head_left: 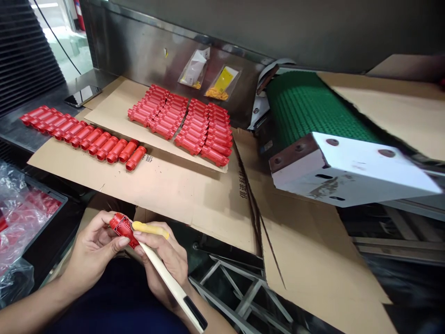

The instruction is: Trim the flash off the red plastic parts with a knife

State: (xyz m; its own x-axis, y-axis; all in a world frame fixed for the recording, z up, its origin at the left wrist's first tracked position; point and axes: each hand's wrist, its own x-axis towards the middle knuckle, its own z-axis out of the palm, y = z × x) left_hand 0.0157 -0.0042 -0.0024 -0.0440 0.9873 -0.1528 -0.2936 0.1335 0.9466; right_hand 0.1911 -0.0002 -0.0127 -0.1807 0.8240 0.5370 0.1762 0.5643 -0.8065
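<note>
My left hand (pixel 92 246) grips one end of a red ribbed part (pixel 122 227) in front of my body. My right hand (pixel 165 260) is closed on a pale stick (pixel 167 278) with a black mark near its lower end, and its fingertips also touch the red part. A yellow cover, perhaps a finger cot (pixel 151 228), is on a finger of that hand. Beyond the hands, a slanting row of red cylinders (pixel 92 139) lies on cardboard. Several columns of red parts (pixel 198 125) lie further back on another cardboard sheet.
A conveyor end with a green belt (pixel 313 106) and white metal bracket (pixel 347 171) stands at right. Two small plastic bags (pixel 222 83) are at the back. A phone (pixel 83 96) lies at back left. A dark bin (pixel 52 232) holds plastic-wrapped red parts.
</note>
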